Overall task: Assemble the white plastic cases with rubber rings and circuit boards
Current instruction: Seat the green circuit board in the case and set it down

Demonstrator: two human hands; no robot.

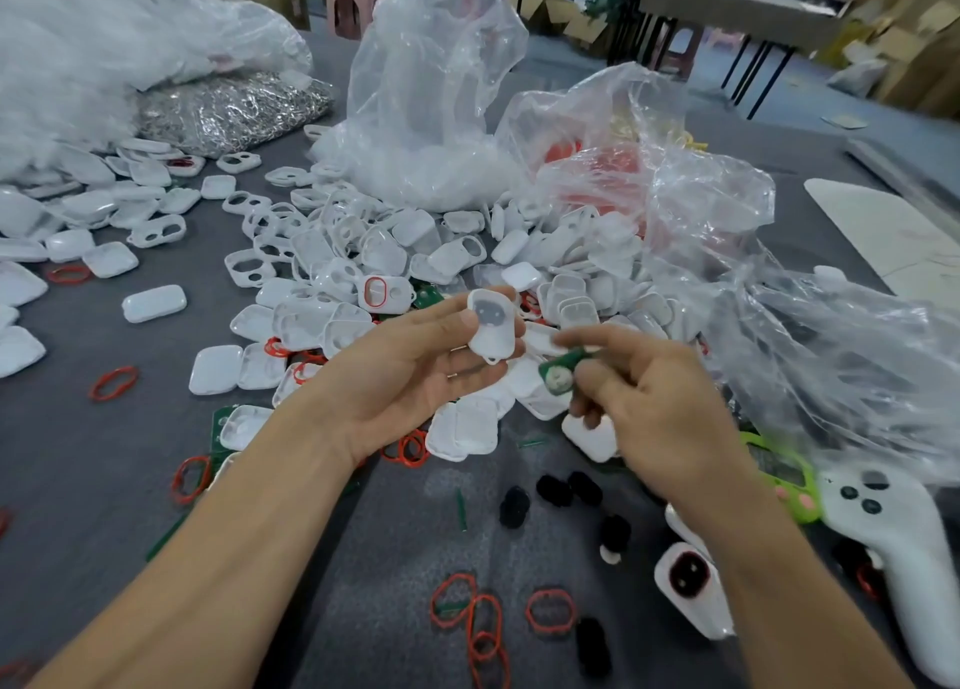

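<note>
A: Nearest my lens I log both bare forearms reaching out over the grey table (78, 449). What is the largest item?

B: The clear plastic bags (436, 95), standing crumpled at the far middle and right. Below them, the heap of white plastic cases (363, 251) spreads across the table's centre and left.

A: Noted. Next in size, the white handheld controller (893, 543) at near right, lying flat. Then the hands.

B: I read the left hand (410, 371) palm up, thumb and fingers pinching one white case (491, 332), lifted above the heap. The case has a grey two-hole cut-out facing the camera.

A: The right hand (670, 407), just beside it, is closed on a green circuit board (561, 374). Board and case are near, not touching. The hand is blurred.

B: Smallest entries: red rubber rings (483, 626) loose on the table near the camera, and black button pads (566, 491) scattered between the forearms.
</note>
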